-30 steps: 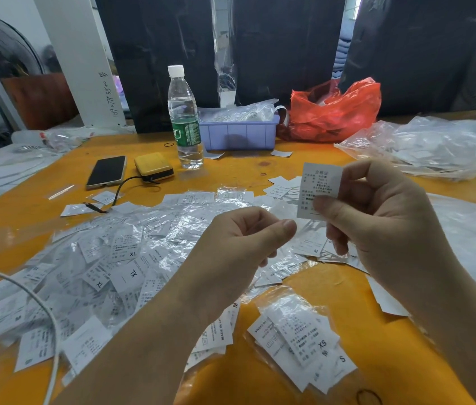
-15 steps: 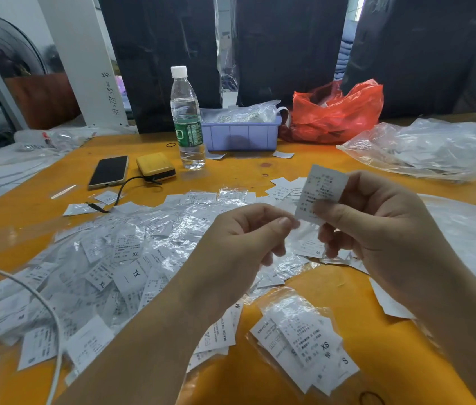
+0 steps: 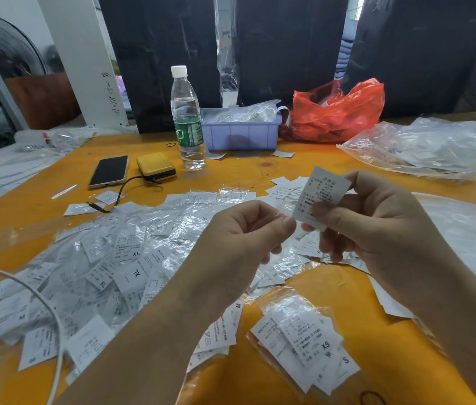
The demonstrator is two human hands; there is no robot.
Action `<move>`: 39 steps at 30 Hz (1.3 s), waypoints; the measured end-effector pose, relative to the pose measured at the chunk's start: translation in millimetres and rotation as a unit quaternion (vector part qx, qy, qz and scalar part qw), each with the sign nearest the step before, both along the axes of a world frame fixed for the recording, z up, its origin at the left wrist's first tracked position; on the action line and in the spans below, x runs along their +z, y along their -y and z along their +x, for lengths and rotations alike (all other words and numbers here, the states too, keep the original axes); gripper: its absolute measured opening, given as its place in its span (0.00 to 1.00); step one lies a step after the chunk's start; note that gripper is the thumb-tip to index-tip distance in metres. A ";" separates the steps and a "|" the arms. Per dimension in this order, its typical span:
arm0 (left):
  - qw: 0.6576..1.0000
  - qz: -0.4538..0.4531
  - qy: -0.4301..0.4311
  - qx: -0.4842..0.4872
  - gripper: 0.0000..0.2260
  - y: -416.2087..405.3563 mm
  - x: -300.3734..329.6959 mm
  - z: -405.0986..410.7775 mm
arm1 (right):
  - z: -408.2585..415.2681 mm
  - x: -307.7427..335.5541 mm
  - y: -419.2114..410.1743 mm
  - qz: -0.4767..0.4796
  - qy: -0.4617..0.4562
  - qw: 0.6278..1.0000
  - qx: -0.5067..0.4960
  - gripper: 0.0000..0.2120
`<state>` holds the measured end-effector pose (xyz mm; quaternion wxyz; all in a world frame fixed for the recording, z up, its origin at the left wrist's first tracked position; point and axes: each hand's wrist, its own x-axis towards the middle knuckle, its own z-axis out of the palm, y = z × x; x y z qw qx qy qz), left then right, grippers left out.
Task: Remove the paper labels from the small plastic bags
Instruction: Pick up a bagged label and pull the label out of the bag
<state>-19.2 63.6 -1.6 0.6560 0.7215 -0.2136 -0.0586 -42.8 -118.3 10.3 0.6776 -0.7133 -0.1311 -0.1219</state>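
A paper label is pinched by the right hand, held up at one o'clock; the left hand is curled, apparently pinching its clear bag off, though this cannot be told.

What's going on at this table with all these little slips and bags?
A person is taking paper labels out of small clear plastic bags. The right hand pinches one printed label held up above the table, while the left hand pinches something thin and clear beside it, likely the emptied bag. A big heap of bagged labels covers the orange table; another small bag of labels lies near the person.
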 end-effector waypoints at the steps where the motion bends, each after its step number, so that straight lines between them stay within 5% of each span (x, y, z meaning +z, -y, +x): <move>1: 1.000 -0.001 0.000 -0.001 0.09 0.0 0.0 0.0 | -0.2 0.2 -0.4 0.000 0.000 1.000 0.005 0.11; 11: 1.000 -0.004 -0.021 -0.020 0.07 -0.2 0.1 0.6 | -1.3 0.9 -3.2 0.016 -0.016 0.999 0.032 0.17; 24: 0.999 -0.036 -0.024 -0.010 0.09 -1.1 0.1 2.2 | 2.3 0.2 1.2 0.012 -0.126 0.986 0.107 0.11; 39: 1.000 -0.013 -0.022 0.014 0.08 2.4 0.6 -0.1 | -2.7 -3.8 -5.9 -0.008 -0.005 1.000 0.020 0.06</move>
